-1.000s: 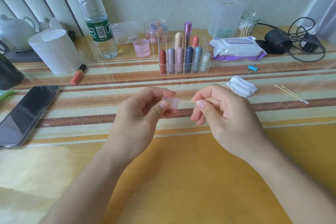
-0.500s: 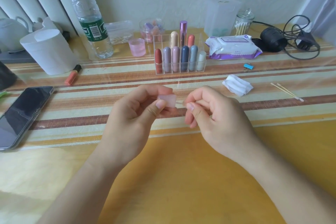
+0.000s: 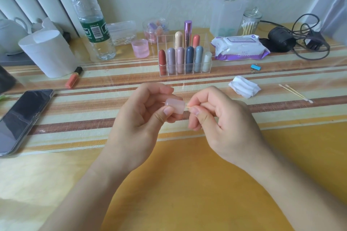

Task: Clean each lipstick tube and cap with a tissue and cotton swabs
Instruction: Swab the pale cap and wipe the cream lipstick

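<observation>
Lipstick organizer (image 3: 185, 65) stands behind the hands, phone (image 3: 20, 118) left, tissue (image 3: 244, 88) right.

I sit at a home table (image 3: 187, 184), a makeshift vanity. Left of my lipstick organizer (image 3: 164, 41) stand a water bottle (image 3: 92, 22) and a teapot (image 3: 10, 35). Right of it lie wet wipes (image 3: 239, 47) and a black cable (image 3: 280, 41).

The left hand (image 3: 139, 118) pinches a frosted pink cap (image 3: 174, 106) between thumb and fingers above the middle of the tabletop (image 3: 187, 184). The right hand (image 3: 225, 118) pinches a swab (image 3: 188, 106) whose stick runs into the cap's open end. A clear rack (image 3: 185, 70) of lipsticks stands toward the far edge. A folded tissue (image 3: 244, 88) and two spare swabs (image 3: 294, 93) lie toward the right edge, and a phone (image 3: 22, 116) lies at the left edge.
</observation>
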